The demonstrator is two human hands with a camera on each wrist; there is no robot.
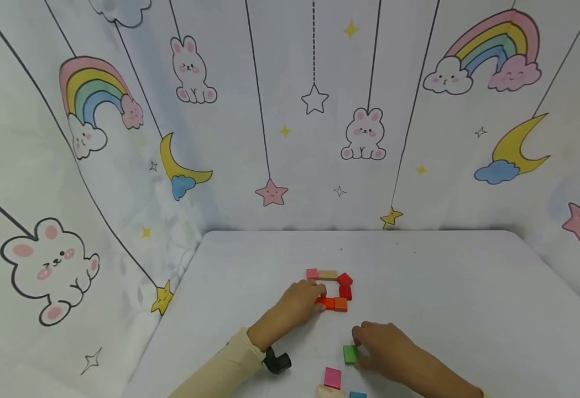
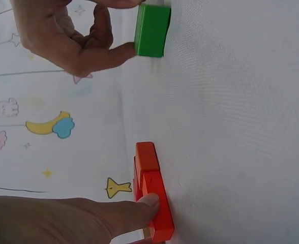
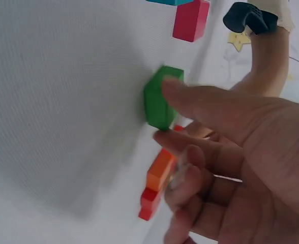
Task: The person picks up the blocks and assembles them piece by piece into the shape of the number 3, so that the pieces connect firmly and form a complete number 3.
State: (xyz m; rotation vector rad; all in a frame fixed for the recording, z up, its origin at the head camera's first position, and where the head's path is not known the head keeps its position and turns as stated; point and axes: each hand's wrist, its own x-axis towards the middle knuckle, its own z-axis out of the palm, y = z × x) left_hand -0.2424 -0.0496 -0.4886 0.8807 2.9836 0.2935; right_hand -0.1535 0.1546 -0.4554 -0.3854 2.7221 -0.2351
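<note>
My left hand (image 1: 297, 304) is at the near row of the block outline, gripping a red-orange block (image 2: 158, 208). Its thumb lies against the block's side in the left wrist view; the other fingers are mostly hidden there. An orange block (image 1: 340, 304) touches that block's right end. Beyond stand a red block (image 1: 345, 292), a red five-sided block (image 1: 344, 279), a plain wooden block (image 1: 327, 275) and a pink block (image 1: 312, 273). Nearer the body, my right hand (image 1: 386, 351) pinches a green block (image 3: 162, 99) between thumb and fingertips.
Close to the front edge of the head view lie a deep pink block (image 1: 333, 378), a pale wooden block (image 1: 330, 392) and a blue block (image 1: 358, 395). A dark device (image 1: 277, 361) is at the left wrist. The white table (image 1: 444, 276) meets a patterned cloth backdrop (image 1: 230, 110).
</note>
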